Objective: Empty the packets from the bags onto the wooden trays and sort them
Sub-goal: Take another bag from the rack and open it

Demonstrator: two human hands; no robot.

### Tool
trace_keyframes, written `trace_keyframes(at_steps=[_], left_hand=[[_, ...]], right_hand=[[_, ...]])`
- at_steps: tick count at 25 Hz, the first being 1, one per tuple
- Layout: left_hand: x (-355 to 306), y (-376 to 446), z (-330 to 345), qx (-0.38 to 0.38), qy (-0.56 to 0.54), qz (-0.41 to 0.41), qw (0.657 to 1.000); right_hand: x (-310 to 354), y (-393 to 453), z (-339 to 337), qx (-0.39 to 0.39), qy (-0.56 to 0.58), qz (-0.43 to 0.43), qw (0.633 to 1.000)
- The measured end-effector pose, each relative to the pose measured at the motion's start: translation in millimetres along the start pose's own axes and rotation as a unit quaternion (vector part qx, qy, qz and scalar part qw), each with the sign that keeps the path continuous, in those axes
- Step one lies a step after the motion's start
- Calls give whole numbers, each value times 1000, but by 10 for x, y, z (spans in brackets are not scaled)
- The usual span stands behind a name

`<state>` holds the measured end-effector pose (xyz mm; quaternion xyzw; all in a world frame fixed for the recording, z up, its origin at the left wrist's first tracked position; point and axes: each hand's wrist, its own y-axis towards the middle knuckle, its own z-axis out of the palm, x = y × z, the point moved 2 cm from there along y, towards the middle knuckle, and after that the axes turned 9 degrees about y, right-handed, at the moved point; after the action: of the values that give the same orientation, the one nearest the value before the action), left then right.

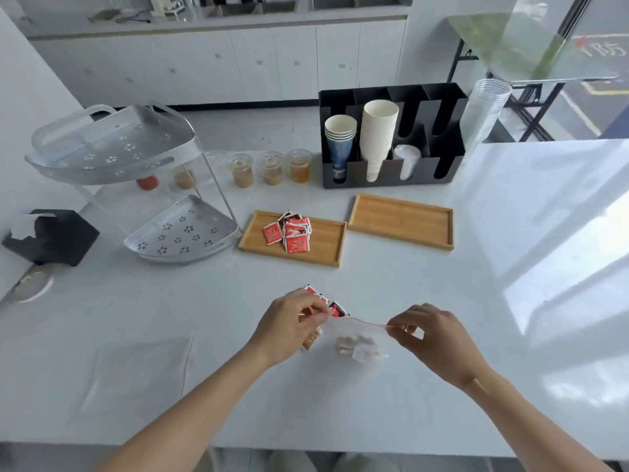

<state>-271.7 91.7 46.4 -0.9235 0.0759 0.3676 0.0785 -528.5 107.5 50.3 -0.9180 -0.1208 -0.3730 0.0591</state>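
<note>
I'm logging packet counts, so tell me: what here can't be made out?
Head view only:
- Packets in the clear bag: blurred by plastic, count unreadable.
- Red packets on the table: partly behind the left hand.
- Pile on the left tray: overlapping, print too small.

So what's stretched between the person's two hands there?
A clear plastic bag, its top edge pulled taut between the left hand and the right hand; pale packets show inside. The head view shows it.
</note>
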Motion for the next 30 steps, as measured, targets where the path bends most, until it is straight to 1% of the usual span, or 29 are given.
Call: trace_keyframes(at_steps=[4,7,10,12,13,14,15,17,18,19,20,23,25,26,27,29,30], left_hand=[[68,-52,233,-42,-23,2,999],[75,-4,298,-36,-41,22,998],[-23,84,350,-78,11,27,997],[-153,142,369,-115,63,-21,991],[-219,163,385,-121,62,-51,989],[-280,174,408,-110,30,-79,990],[-321,179,442,-75,-25,-108,991],[-392,152,515,43,-122,-162,978],[-418,114,544,99,-137,-180,969],[-436,74,564,133,-143,-189,962],[-440,47,581,143,-150,-191,959],[-435,27,573,127,-162,-191,960],[-409,28,549,131,-161,-190,960],[-397,26,526,136,-162,-186,959],[-383,21,500,142,-161,-176,961],[-362,9,451,156,-156,-144,965],[-354,4,435,161,-155,-130,966]], right_hand=[[-52,-99,102,10,-23,3,1000],[3,-74,183,20,-43,-7,999],[44,-59,242,-51,-72,-31,996],[84,-76,272,-108,-87,-47,989],[98,-90,290,-130,-94,-54,986],[110,-103,315,-147,-101,-60,982],[113,-114,347,-159,-110,-63,979],[136,-134,402,-167,-124,-64,976],[144,-140,427,-167,-127,-63,976],[146,-149,447,-163,-127,-59,977],[146,-160,462,-155,-125,-52,979],[107,-182,484,-102,-83,-19,991],[123,-173,434,-41,-32,40,998],[141,-154,390,-4,18,79,997],[155,-126,342,29,92,115,989],[157,-50,256,74,228,164,957],[148,-6,228,92,263,175,944]])
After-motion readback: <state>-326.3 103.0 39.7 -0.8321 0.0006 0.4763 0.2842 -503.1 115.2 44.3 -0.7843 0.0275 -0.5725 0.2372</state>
